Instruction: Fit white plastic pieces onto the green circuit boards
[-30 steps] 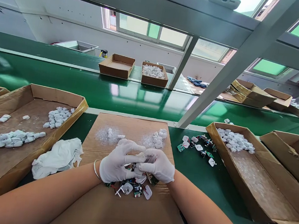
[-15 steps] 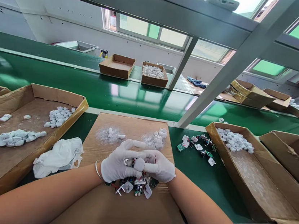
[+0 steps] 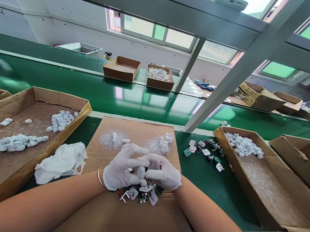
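In white gloves, my left hand (image 3: 122, 168) and my right hand (image 3: 164, 173) meet over the middle of a cardboard sheet (image 3: 119, 221). Both are closed, their fingertips around a small part with a rounded white cap (image 3: 141, 172). The gloves hide most of that part. Right below the hands lies a heap of small circuit boards with white plastic pieces and wires (image 3: 143, 196). Beyond them on the cardboard are small white pieces (image 3: 164, 143) on a bubbly patch at right, and a few more white bits (image 3: 114, 137) at left.
A big cardboard tray (image 3: 83, 113) with white pieces stands left, beside a crumpled white cloth (image 3: 61, 161). At right are loose circuit boards (image 3: 206, 151) and another cardboard tray (image 3: 272, 190). A grey metal post (image 3: 222, 71) slants up from the rail beside the green belt (image 3: 134, 98).
The white-capped part has turned between my fingers, its round face now narrower, and my fingertips have drawn closer together. Small white pieces on the belt at right have shifted left.
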{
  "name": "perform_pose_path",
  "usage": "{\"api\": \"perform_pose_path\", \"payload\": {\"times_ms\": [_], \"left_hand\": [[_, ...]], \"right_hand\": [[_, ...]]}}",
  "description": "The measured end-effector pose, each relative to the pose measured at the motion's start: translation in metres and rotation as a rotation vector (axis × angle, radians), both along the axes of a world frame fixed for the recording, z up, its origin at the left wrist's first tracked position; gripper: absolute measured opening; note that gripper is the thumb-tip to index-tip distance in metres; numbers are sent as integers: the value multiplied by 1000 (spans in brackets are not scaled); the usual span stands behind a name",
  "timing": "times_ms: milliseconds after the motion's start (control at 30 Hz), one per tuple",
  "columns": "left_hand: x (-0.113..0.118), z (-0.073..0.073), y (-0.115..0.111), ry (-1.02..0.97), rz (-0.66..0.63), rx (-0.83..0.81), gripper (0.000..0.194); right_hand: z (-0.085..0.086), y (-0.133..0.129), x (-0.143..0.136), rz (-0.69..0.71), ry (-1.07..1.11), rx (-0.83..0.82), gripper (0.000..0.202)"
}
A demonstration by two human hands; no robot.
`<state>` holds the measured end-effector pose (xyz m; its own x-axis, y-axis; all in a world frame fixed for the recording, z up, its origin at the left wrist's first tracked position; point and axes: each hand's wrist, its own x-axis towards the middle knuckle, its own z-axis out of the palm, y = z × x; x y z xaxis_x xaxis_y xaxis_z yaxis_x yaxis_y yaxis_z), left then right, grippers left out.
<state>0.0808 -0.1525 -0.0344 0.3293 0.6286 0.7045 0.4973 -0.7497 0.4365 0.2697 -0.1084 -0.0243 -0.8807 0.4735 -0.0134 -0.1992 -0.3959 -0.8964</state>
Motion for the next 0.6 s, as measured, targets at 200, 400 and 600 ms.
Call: {"api": "perform_pose_path", "payload": {"times_ms": [200, 400, 600], "left_hand": [[4, 2, -4, 12, 32, -16, 49], [3, 5, -5, -4, 34, 73, 56], [2, 5, -3, -50, -49, 46, 45]], "right_hand": [[-11, 4, 3, -31, -84, -7, 38], [-9, 1, 1, -43, -92, 0, 38], [-15, 3, 3, -84, -93, 100, 33]]}}
